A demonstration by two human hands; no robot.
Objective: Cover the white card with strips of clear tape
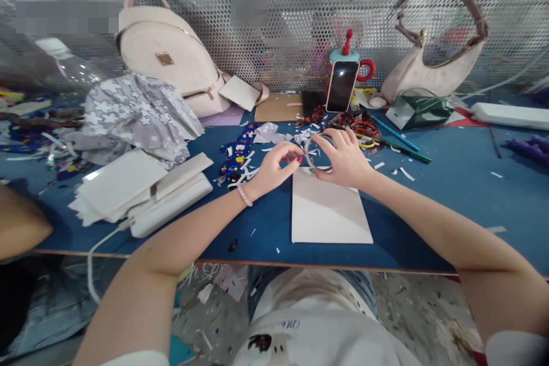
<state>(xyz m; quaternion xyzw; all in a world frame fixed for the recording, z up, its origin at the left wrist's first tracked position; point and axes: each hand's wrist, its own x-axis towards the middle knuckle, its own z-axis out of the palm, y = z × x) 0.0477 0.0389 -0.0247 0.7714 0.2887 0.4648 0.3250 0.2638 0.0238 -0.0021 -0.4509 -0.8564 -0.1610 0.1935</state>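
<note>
My right hand (345, 155) grips a thin roll of tape (316, 154), a ring held upright just above the far edge of a white sheet of card (328, 211). My left hand (274, 167), with a pink bead bracelet at the wrist and red nails, pinches at the ring's left side, fingers closed on the tape's edge. Both hands hover over the blue table (463, 183). Small white paper scraps lie around them.
A pink backpack (171, 51) and a cream handbag (429, 68) lean on the perforated metal wall. A phone (342, 86) stands propped at the back. Star-print fabric (137, 111), stacked white boxes (146, 194), scissors, pencils and coloured scraps crowd the table. Another person's arm (19, 223) shows at left.
</note>
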